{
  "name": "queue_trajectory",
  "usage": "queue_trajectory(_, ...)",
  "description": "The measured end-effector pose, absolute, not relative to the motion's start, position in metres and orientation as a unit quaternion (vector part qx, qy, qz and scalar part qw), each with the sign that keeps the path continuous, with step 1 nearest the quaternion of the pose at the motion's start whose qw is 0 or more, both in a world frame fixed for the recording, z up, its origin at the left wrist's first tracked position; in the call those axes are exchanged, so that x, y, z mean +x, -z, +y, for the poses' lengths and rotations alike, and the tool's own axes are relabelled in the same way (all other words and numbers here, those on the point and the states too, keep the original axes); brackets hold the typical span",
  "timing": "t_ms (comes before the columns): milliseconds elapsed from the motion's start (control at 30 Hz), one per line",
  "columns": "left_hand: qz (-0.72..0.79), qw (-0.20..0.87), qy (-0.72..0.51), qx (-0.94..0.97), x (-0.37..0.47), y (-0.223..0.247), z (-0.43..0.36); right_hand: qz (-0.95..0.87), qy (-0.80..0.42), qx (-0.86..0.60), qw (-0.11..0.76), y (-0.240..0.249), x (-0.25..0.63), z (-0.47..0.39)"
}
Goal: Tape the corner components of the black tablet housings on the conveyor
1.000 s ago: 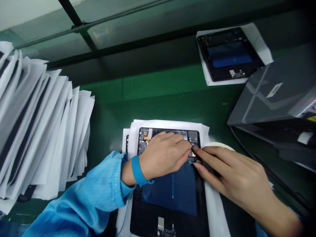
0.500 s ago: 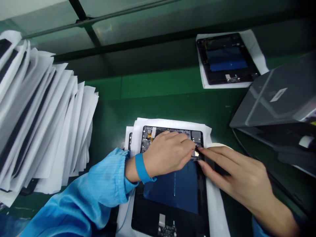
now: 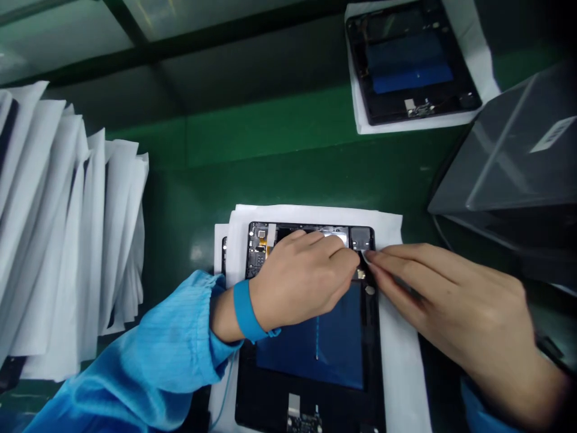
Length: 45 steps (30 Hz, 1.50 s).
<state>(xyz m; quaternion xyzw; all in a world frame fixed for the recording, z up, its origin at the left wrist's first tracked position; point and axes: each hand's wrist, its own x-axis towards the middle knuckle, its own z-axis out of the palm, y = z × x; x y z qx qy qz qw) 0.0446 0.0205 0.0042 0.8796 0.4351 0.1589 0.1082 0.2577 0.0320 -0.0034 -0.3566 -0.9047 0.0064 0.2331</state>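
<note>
1. Black tablet (image 3: 329, 397), opened up, lies on white paper (image 3: 406, 385) before me; its lower end is partly cut off.
2. My left hand (image 3: 306, 279) curls over its upper part, fingertips hidden; I cannot tell whether they grip anything.
3. My right hand (image 3: 451, 300) has thumb and forefinger together near its right edge; anything between is indistinct.

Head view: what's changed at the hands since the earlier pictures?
On the right hand, the thumb has come up to meet the index finger, closing the gap; whether they hold anything is unclear. The left hand stays curled over the upper part of the open tablet.
</note>
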Motion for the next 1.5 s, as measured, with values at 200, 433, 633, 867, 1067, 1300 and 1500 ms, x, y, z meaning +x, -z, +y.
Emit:
queue_trajectory(200, 0.433, 0.104, -0.178, 0.877, 0.045, -0.003, 0.020, -0.884, 0.038, -0.383, 0.265, -0.002, 0.255, 0.030)
queue_trajectory(433, 0.434, 0.110, -0.171, 0.878, 0.046, -0.003, 0.020, -0.890, 0.036, -0.389, 0.236, 0.001, 0.245, 0.030)
queue_trajectory(633, 0.434, 0.114, -0.166, 0.878, 0.045, -0.005, 0.021, -0.892, 0.031, -0.392, 0.221, -0.001, 0.248, 0.027)
queue_trajectory(867, 0.437, 0.105, -0.166, 0.878, 0.046, -0.005, 0.022, -0.892, 0.054, -0.393, 0.215, -0.002, 0.246, 0.022)
queue_trajectory(1067, 0.438, 0.105, -0.176, 0.875, 0.046, -0.004, 0.023, -0.891, 0.056, -0.396, 0.214, -0.003, 0.246, 0.022)
queue_trajectory(1300, 0.438, 0.109, -0.174, 0.875, 0.045, -0.004, 0.022, -0.894, 0.056, -0.390, 0.211, -0.003, 0.247, 0.020)
queue_trajectory(1500, 0.435, 0.121, -0.156, 0.879, 0.045, -0.005, 0.021, -0.896, 0.058, -0.394, 0.199, -0.002, 0.248, 0.019)
